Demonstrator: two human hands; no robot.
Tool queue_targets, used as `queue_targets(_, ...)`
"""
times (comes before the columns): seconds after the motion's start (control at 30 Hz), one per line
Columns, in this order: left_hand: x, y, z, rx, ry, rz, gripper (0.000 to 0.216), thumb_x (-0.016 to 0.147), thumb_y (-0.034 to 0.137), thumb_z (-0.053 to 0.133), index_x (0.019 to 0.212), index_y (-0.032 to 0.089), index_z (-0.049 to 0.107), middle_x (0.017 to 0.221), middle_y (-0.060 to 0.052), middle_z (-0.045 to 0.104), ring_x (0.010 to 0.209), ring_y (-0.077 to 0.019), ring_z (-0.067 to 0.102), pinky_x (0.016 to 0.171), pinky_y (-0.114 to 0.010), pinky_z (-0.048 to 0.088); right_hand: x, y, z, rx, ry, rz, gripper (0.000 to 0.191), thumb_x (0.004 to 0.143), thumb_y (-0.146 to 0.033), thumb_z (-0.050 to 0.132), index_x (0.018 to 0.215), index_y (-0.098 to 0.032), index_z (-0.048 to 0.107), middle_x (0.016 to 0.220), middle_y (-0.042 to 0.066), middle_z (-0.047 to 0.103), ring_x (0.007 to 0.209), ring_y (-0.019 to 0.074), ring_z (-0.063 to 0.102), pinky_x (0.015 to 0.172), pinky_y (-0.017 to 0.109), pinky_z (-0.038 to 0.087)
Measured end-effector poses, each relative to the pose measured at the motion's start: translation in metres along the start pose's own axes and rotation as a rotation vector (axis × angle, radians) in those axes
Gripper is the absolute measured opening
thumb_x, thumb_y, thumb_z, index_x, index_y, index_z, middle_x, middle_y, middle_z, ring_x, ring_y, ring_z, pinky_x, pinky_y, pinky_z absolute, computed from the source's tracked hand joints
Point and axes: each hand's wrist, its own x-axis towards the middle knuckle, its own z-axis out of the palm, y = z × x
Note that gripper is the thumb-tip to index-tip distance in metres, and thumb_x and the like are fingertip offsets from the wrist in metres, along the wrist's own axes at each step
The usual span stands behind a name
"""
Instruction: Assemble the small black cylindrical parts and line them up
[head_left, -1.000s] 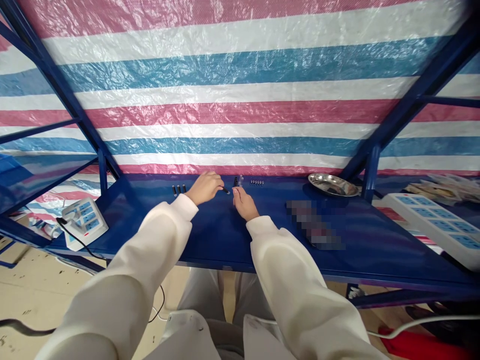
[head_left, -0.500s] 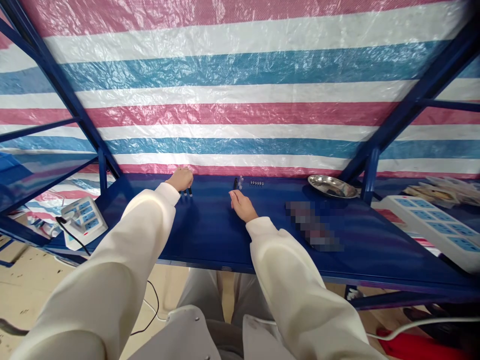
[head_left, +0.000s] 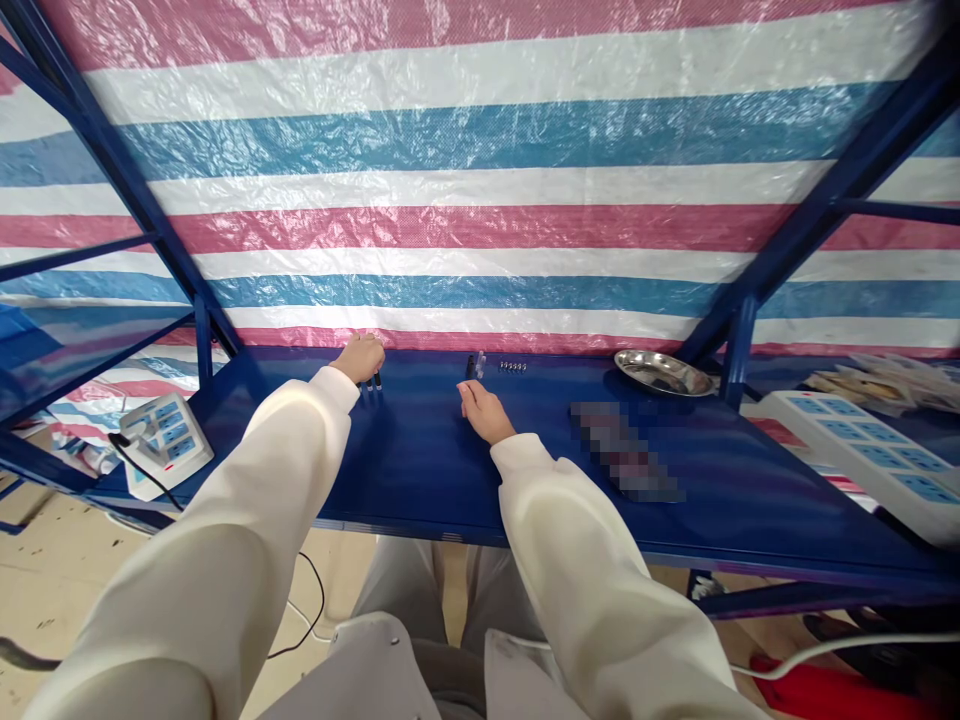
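Observation:
My left hand (head_left: pixel 361 358) reaches to the back of the blue shelf (head_left: pixel 420 460). Its fingers are curled down in a pinch over a short row of small black cylinders (head_left: pixel 373 381) standing there. Whether it still grips one is hard to see. My right hand (head_left: pixel 484 410) rests palm down on the shelf with its fingers loosely stretched and nothing in them. Just beyond its fingertips stand a small black piece and a clear piece (head_left: pixel 475 365). A short line of tiny dark beads (head_left: pixel 514 367) lies to their right.
A round metal dish (head_left: pixel 662 372) sits at the back right beside a blue upright post (head_left: pixel 739 345). White power strips lie at the left (head_left: pixel 161 440) and right (head_left: pixel 862 445). A blurred patch (head_left: pixel 626 450) covers something on the shelf. A striped tarp hangs behind.
My left hand carried a small black cylinder from the middle of the shelf to the row at the back left and stays there. My right hand has barely moved.

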Motion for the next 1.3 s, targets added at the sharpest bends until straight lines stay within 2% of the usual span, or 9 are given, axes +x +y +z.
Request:
queue_targets(0.4, -0.001, 0.001, 0.001, 0.053, -0.039, 0.001, 0.016, 0.069, 0.004, 0.052, 0.072, 0.014, 0.065, 0.095, -0.012, 0.063, 0.101, -0.0252, 0.049, 0.085, -0.037, 0.032, -0.001, -0.005, -0.003, -0.079, -0.042, 0.011, 0.034, 0.092, -0.041, 0.029, 0.097, -0.022, 0.057, 0.061, 0.001, 0.061, 0.061, 0.0178, 0.058, 0.066, 0.027, 0.041)
queue_targets(0.77, -0.002, 0.004, -0.002, 0.091, -0.087, -0.002, 0.022, 0.071, 0.002, 0.051, 0.082, 0.013, 0.067, 0.101, -0.014, 0.062, 0.106, -0.0286, 0.049, 0.086, -0.041, 0.032, -0.002, -0.012, -0.007, -0.143, -0.080, 0.045, 0.034, 0.094, -0.037, 0.028, 0.102, -0.020, 0.057, 0.070, 0.002, 0.065, 0.067, 0.0164, 0.060, 0.069, 0.025, 0.041)
queue_targets(1.0, -0.003, 0.007, -0.007, 0.118, -0.051, 0.001, 0.025, 0.074, 0.008, 0.055, 0.096, 0.015, 0.065, 0.106, -0.012, 0.061, 0.107, -0.0269, 0.050, 0.089, -0.041, 0.032, -0.003, -0.017, -0.009, -0.190, -0.089, 0.079, 0.035, 0.095, -0.036, 0.028, 0.105, -0.020, 0.057, 0.077, 0.003, 0.067, 0.072, 0.0161, 0.062, 0.071, 0.024, 0.041)
queue_targets(1.13, -0.004, 0.027, -0.016, 0.116, 0.086, 0.043, 0.027, 0.079, 0.012, 0.051, 0.104, 0.015, 0.062, 0.109, -0.013, 0.059, 0.109, -0.0268, 0.049, 0.089, -0.041, 0.032, -0.002, -0.017, -0.009, -0.315, -0.062, 0.132, 0.035, 0.094, -0.035, 0.030, 0.108, -0.018, 0.058, 0.089, 0.007, 0.068, 0.083, 0.0191, 0.061, 0.074, 0.027, 0.041)
queue_targets(1.3, 0.000, 0.077, -0.013, 0.013, 0.268, 0.082, 0.036, 0.087, 0.017, 0.042, 0.120, 0.015, 0.053, 0.116, -0.013, 0.057, 0.110, -0.0256, 0.048, 0.089, -0.039, 0.032, -0.002, -0.011, -0.007, -0.542, 0.055, 0.197, 0.032, 0.088, -0.025, 0.041, 0.113, -0.014, 0.058, 0.117, 0.013, 0.059, 0.111, 0.0252, 0.049, 0.089, 0.036, 0.039)
